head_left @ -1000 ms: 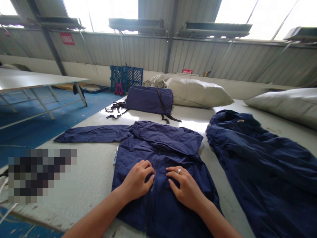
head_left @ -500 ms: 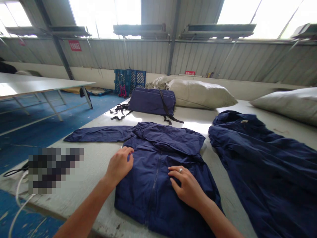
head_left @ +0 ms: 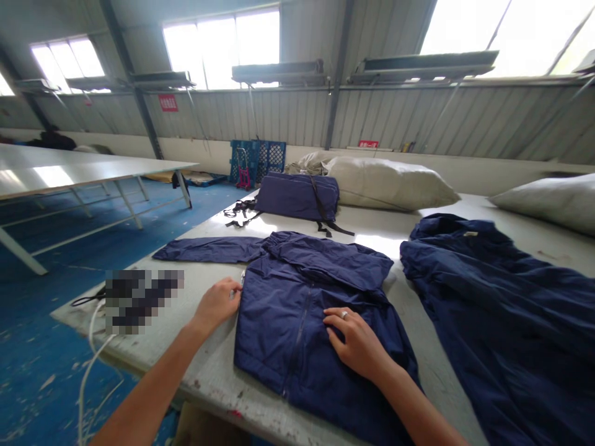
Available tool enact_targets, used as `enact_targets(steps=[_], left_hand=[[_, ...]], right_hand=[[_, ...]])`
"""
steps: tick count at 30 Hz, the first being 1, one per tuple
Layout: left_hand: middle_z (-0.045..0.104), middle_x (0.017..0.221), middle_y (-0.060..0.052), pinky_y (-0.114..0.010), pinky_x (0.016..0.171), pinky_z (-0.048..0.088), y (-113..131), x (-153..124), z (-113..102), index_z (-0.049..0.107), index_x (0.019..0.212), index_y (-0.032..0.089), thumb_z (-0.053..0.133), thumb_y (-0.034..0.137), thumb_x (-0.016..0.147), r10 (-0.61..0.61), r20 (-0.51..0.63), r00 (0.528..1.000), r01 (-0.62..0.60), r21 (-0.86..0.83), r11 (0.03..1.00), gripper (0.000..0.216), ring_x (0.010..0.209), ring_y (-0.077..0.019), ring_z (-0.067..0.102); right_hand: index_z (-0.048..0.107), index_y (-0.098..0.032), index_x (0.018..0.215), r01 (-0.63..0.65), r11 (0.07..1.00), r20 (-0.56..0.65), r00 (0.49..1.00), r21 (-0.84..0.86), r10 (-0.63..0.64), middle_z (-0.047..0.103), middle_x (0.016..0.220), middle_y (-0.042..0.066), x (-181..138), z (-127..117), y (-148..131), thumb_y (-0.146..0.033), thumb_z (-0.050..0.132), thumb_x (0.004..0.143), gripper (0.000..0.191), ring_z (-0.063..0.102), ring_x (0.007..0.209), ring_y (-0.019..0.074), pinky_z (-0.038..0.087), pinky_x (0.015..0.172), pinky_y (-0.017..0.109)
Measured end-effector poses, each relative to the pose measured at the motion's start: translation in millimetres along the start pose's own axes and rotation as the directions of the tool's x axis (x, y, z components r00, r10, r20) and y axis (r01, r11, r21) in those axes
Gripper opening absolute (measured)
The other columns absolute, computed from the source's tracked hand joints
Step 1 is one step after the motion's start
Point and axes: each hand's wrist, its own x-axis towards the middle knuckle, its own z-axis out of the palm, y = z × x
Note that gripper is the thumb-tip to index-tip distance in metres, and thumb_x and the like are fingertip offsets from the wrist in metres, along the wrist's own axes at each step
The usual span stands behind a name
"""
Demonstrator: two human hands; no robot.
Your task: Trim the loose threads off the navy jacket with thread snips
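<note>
On the counter (head_left: 199,282), in the head view, the navy jacket (head_left: 264,328) lay beneath our loosely spread right hand (head_left: 353,337); whether our left hand (head_left: 216,303), at its edge, gripped, we could not tell. Likely we were straightening it; the next move called for steady pressure.

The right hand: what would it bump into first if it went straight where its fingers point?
Probably the zip of the jacket, since the right hand points left towards it, though depth is hard to judge.
</note>
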Motion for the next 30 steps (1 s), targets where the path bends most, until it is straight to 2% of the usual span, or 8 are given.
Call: enact_targets(steps=[6,11,16,20,23,25,27,30], left_hand=[[0.072,0.112,-0.007,-0.044,0.095,0.058,2,-17,-3,0.071,0.102,0.015,0.065,0.033,0.101,-0.021,-0.002,1.0,0.021,0.084,0.996,0.019,0.103,-0.0219,0.069],[0.07,0.123,-0.01,-0.044,0.092,0.061,-2,-26,-8,0.067,0.123,0.016,0.067,0.036,0.1,-0.142,0.025,0.99,0.138,0.117,0.984,0.03,0.106,-0.0235,0.07],[0.069,0.126,-0.01,-0.044,0.092,0.061,-5,-37,-11,0.066,0.126,0.017,0.067,0.036,0.1,-0.255,-0.007,0.967,0.255,0.06,0.965,0.032,0.108,-0.0242,0.07],[0.073,0.114,-0.008,-0.044,0.092,0.061,-11,-49,-13,0.069,0.118,0.015,0.067,0.035,0.1,-0.31,-0.084,0.947,0.306,-0.058,0.95,0.027,0.102,-0.0227,0.072],[0.078,0.098,-0.008,-0.041,0.093,0.059,-11,-56,-16,0.072,0.111,0.016,0.067,0.024,0.095,-0.32,-0.158,0.934,0.286,-0.204,0.936,0.018,0.097,-0.0245,0.076],[0.08,0.095,-0.009,-0.037,0.09,0.06,-6,-61,-17,0.072,0.109,0.016,0.064,0.02,0.091,-0.309,-0.2,0.93,0.235,-0.322,0.917,0.02,0.094,-0.0258,0.078],[0.081,0.097,-0.01,-0.035,0.087,0.061,6,-67,-17,0.072,0.11,0.016,0.062,0.022,0.09,-0.275,-0.222,0.936,0.155,-0.44,0.884,0.023,0.093,-0.0254,0.078],[0.081,0.097,-0.009,-0.033,0.082,0.064,36,-83,-10,0.071,0.106,0.017,0.064,0.028,0.086,-0.166,-0.191,0.968,0.018,-0.602,0.798,0.024,0.089,-0.0234,0.079]], right_hand=[[0.078,-0.021,0.108,0.012,1.0,0.007,1.0,-0.022,-0.012,0.075,0.126,0.012,2,-1,-1,-0.018,0.058,0.092,0.026,0.07,0.12,0.0279,0.052,0.11,0.047],[0.079,-0.021,0.107,0.014,0.999,0.025,1.0,-0.038,-0.013,0.076,0.125,0.011,3,-5,-6,-0.017,0.06,0.091,0.025,0.07,0.119,0.0286,0.053,0.109,0.047],[0.079,-0.021,0.107,0.007,0.999,0.017,1.0,-0.043,-0.006,0.076,0.125,0.013,-3,-7,-16,-0.015,0.06,0.09,0.027,0.07,0.119,0.0292,0.054,0.107,0.045],[0.079,-0.021,0.107,-0.008,1.0,-0.001,1.0,-0.021,0.008,0.075,0.125,0.014,-13,-7,-25,-0.016,0.061,0.089,0.027,0.069,0.119,0.0308,0.054,0.108,0.048],[0.079,-0.02,0.11,-0.025,0.999,-0.016,1.0,0.02,0.026,0.074,0.127,0.015,-23,-7,-34,-0.017,0.063,0.088,0.028,0.068,0.122,0.0328,0.051,0.111,0.051],[0.079,-0.019,0.11,-0.037,0.997,-0.024,0.999,0.063,0.039,0.073,0.128,0.017,-28,-6,-42,-0.017,0.063,0.087,0.028,0.066,0.124,0.0348,0.049,0.112,0.055],[0.079,-0.019,0.109,-0.043,0.991,-0.026,0.999,0.123,0.047,0.072,0.129,0.016,-32,-5,-53,-0.018,0.063,0.088,0.027,0.065,0.125,0.0351,0.047,0.114,0.056],[0.078,-0.022,0.107,-0.042,0.968,-0.026,0.998,0.246,0.05,0.074,0.124,0.013,-35,-1,-73,-0.023,0.063,0.092,0.022,0.067,0.121,0.0313,0.05,0.112,0.05]])
